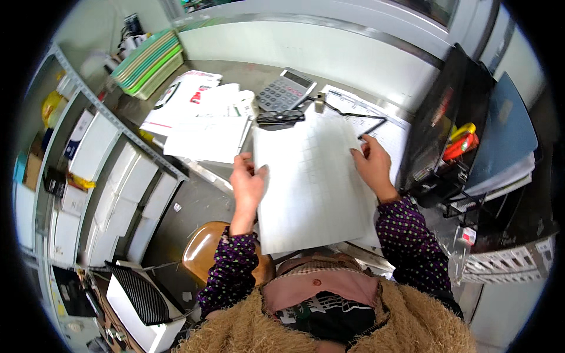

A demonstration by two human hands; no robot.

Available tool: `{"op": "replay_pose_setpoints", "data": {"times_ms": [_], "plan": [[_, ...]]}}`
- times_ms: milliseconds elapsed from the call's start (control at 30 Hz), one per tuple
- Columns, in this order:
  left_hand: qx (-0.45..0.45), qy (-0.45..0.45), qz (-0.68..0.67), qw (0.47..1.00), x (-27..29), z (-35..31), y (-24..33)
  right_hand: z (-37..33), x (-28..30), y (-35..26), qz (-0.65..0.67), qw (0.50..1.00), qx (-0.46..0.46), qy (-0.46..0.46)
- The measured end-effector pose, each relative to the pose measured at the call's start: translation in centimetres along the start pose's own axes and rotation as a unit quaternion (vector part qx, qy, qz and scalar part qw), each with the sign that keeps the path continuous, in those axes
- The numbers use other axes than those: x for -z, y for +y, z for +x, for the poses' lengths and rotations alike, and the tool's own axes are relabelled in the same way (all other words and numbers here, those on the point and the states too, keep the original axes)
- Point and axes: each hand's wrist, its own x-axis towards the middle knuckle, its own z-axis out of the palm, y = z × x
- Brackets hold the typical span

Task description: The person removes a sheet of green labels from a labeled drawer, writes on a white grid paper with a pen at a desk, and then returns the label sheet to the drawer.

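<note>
A large white paper sheet (309, 188) lies in front of me, its near edge reaching past the table's front toward my body. Faint ruled lines show on it. My left hand (247, 185) is at its left edge, thumb on the paper and fingers curled beside it. On the opposite edge, my right hand (375, 167) grips with the thumb on top; the undersides of both grips are hidden. Just beyond the sheet's far edge rest black-framed glasses (281, 117) and a grey calculator (287, 90). A black strap with a metal clip (319, 102) runs toward my right fingertips.
Left on the table are white papers (206, 139), a printed bag (182, 97) and stacked green and cream trays (147, 65). A printed form (394, 126) lies under the right side. Black mesh organizer (435, 123) and blue folder (503, 132) stand right. Below left are a brown stool (203, 250) and shelving (112, 126).
</note>
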Motion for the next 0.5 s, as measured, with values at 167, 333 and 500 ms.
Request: {"op": "replay_pose_setpoints", "data": {"times_ms": [167, 333, 500], "plan": [[-0.065, -0.030, -0.186, 0.980, 3.0, -2.5, 6.3, 0.5, 0.9, -1.4, 0.145, 0.988, -0.045, -0.018], [-0.250, -0.043, -0.204, 0.946, 8.1, -4.5, 14.0, 1.8, 4.5, -3.9, 0.479, 0.833, -0.166, -0.219], [-0.294, 0.070, -0.262, 0.916, 11.6, -4.9, 14.9, 1.4, 7.2, -8.8, 0.412, 0.907, 0.000, -0.089]]}}
